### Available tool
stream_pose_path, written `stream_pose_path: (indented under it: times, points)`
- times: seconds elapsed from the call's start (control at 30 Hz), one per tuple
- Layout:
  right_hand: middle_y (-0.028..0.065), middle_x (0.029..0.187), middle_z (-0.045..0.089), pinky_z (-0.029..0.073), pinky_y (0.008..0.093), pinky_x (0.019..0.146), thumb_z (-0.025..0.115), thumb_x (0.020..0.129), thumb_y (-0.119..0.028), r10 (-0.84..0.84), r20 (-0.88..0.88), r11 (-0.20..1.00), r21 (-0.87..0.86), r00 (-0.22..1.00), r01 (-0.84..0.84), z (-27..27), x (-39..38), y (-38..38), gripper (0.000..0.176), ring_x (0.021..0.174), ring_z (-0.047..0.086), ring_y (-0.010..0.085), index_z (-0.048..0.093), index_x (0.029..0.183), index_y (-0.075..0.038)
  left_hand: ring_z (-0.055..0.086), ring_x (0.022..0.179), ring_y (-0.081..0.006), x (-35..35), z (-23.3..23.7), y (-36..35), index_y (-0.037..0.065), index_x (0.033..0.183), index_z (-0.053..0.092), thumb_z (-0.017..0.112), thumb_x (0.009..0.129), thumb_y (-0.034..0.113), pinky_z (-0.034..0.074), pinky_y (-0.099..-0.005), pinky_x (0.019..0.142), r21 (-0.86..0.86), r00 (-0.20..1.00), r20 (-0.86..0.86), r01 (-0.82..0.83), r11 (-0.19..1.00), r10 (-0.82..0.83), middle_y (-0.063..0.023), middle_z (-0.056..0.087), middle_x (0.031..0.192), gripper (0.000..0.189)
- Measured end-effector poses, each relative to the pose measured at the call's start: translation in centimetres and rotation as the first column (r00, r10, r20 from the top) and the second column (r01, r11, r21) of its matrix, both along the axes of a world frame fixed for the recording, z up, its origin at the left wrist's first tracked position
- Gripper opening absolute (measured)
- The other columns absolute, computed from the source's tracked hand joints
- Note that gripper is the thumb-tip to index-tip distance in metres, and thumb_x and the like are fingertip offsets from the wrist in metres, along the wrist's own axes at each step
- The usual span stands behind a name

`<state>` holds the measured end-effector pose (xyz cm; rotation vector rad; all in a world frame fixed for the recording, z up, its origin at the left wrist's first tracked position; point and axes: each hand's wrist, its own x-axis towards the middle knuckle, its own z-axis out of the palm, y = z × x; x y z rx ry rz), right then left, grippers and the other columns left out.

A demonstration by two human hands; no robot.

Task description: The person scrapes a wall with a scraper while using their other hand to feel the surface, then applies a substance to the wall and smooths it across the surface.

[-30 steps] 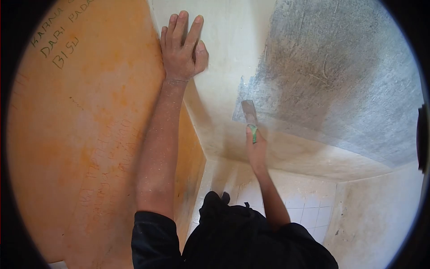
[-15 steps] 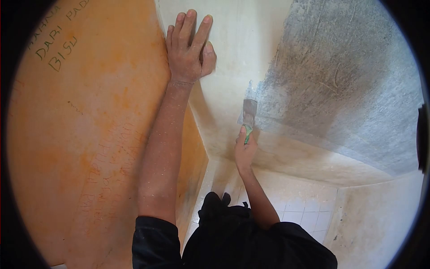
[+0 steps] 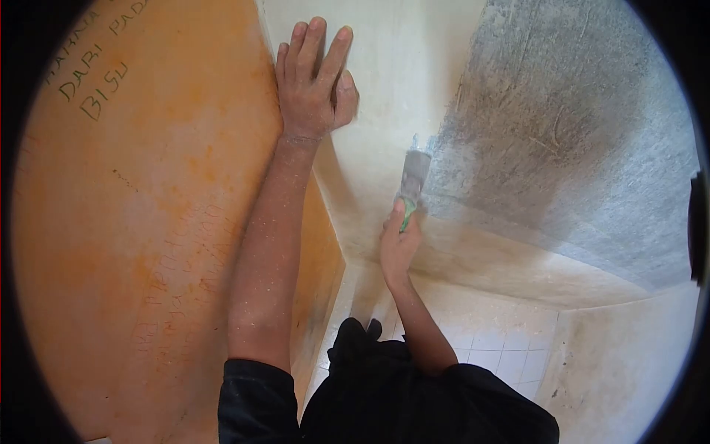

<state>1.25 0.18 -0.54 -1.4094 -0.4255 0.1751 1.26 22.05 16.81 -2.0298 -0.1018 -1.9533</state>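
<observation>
Scraper (image 3: pixel 415 176) and right hand (image 3: pixel 400 244): shifted slightly toward twelve o'clock since the earlier frame; left hand (image 3: pixel 308 100) nearly unmoved

Item 1: scraper, one, broad-bladed. Position: between one and two o'clock of the view's centre, at the seven o'clock corner of the rough grey patch (image 3: pixel 551 111) on the pale wall (image 3: pixel 384 66). Blade edge appears to meet the surface; exact contact cannot be told. Long axis: blade (image 3: pixel 416 166) pointing a little past twelve, handle (image 3: pixel 407 212) trailing a little past six.

Handling, by judgement: light; blade thin and stiff, perhaps with slight spring; not fragile. Dust could make the grip slippery. Best hold: the green handle, clear of the blade's edge.

Item 2: right hand, fingers closed round the handle, thumb laid along it toward the blade.

Item 3: left hand, between eleven and twelve o'clock. Palm to the pale wall, fingers spread, nothing visibly held; little-finger side just beside the orange wall (image 3: pixel 111 237).

Surroundings: green lettering (image 3: pixel 103 92) at ten o'clock; white tiles (image 3: pixel 510 364) between four and five; black sleeve (image 3: pixel 255 392) near seven.
</observation>
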Motion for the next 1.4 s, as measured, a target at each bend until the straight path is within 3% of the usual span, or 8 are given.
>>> stream_pose_path:
  times: [0.6,0.67,0.8,0.97,1.07,1.17,1.27,1.4]
  points:
    - [-0.0084,0.059,0.039,0.027,0.0218,0.043,0.051,0.104,-0.029,0.006,0.015,0.998,0.068,1.0,-0.007,3.4,-0.1,0.4,0.029,0.049,0.036,0.001,0.053,0.084,-0.008,0.04,0.137,-0.0326,0.0,0.4,0.6,0.015,0.134,0.061,0.047,0.085,0.024,0.027,-0.0491,0.112,0.038,1.0,0.021,0.021,0.999,-0.022,-0.0143,0.047,0.146,0.051]
    - [-0.0078,0.059,0.037,0.026,0.0234,0.045,0.051,0.104,-0.023,0.034,-0.139,0.994,0.111,0.99,-0.018,4.2,-1.0,-0.1,0.029,0.051,0.034,0.0015,0.054,0.082,-0.005,0.04,0.138,-0.0321,0.1,0.3,0.3,0.015,0.136,0.059,0.047,0.085,0.024,0.026,-0.0488,0.113,0.023,1.0,0.015,0.006,1.0,-0.006,-0.014,0.046,0.147,0.053]
    - [-0.0085,0.059,0.036,0.024,0.023,0.044,0.05,0.104,-0.023,0.102,-0.118,0.984,0.157,0.988,-0.083,4.2,-1.0,-0.1,0.029,0.05,0.032,0.0005,0.05,0.08,-0.008,0.039,0.138,-0.0317,-0.1,-0.1,0.3,0.015,0.137,0.059,0.047,0.085,0.024,0.025,-0.0487,0.114,0.026,1.0,0.013,0.004,1.0,-0.004,-0.0139,0.045,0.148,0.053]
    - [-0.0056,0.057,0.039,0.027,0.0219,0.041,0.049,0.103,-0.041,0.17,-0.343,0.985,0.063,0.924,-0.158,6.2,-1.0,-2.0,0.039,0.045,0.035,0.0033,0.046,0.078,-0.012,0.038,0.139,-0.0318,0.0,0.2,0.3,0.015,0.136,0.059,0.048,0.085,0.023,0.024,-0.049,0.114,0.016,1.0,0.003,-0.016,1.0,0.016,-0.0142,0.046,0.148,0.053]
    - [-0.0043,0.056,0.041,0.027,0.0223,0.04,0.047,0.103,-0.045,0.163,-0.249,0.986,0.062,0.955,-0.152,4.5,-0.2,-2.2,0.042,0.045,0.036,0.0042,0.046,0.078,-0.012,0.038,0.139,-0.0325,0.1,0.1,0.5,0.015,0.136,0.059,0.048,0.083,0.022,0.024,-0.0493,0.114,0.026,1.0,0.01,0.024,0.999,-0.024,-0.0145,0.046,0.147,0.054]
    - [-0.0076,0.059,0.038,0.026,0.0215,0.04,0.05,0.104,-0.033,0.209,-0.314,0.976,0.133,0.926,-0.175,4.8,0.3,-2.6,0.035,0.047,0.035,0.0011,0.046,0.077,-0.011,0.039,0.139,-0.033,0.1,0.2,0.3,0.015,0.136,0.059,0.048,0.082,0.021,0.025,-0.0497,0.114,0.023,1.0,0.01,-0.005,1.0,0.004,-0.0149,0.046,0.147,0.055]
    - [-0.0079,0.059,0.038,0.026,0.0212,0.041,0.05,0.104,-0.033,0.211,-0.304,0.975,0.137,0.929,-0.176,5.7,-0.3,-2.3,0.034,0.048,0.035,0.0006,0.046,0.077,-0.011,0.04,0.136,-0.0377,-0.1,0.4,0.4,0.004,0.134,0.057,0.044,0.089,0.021,0.026,-0.0494,0.113,0.064,1.0,-0.022,-0.019,0.998,0.021,-0.0213,0.044,0.146,0.05]
    - [-0.008,0.059,0.038,0.026,0.0213,0.041,0.05,0.104,-0.032,0.221,-0.257,0.973,0.115,0.941,-0.198,4.0,1.2,-3.0,0.033,0.048,0.035,0.0005,0.047,0.078,-0.011,0.039,0.136,-0.0388,-0.1,0.5,0.2,0.003,0.134,0.057,0.044,0.09,0.021,0.026,-0.0496,0.112,0.07,1.0,-0.02,-0.017,0.997,0.018,-0.0222,0.044,0.146,0.05]
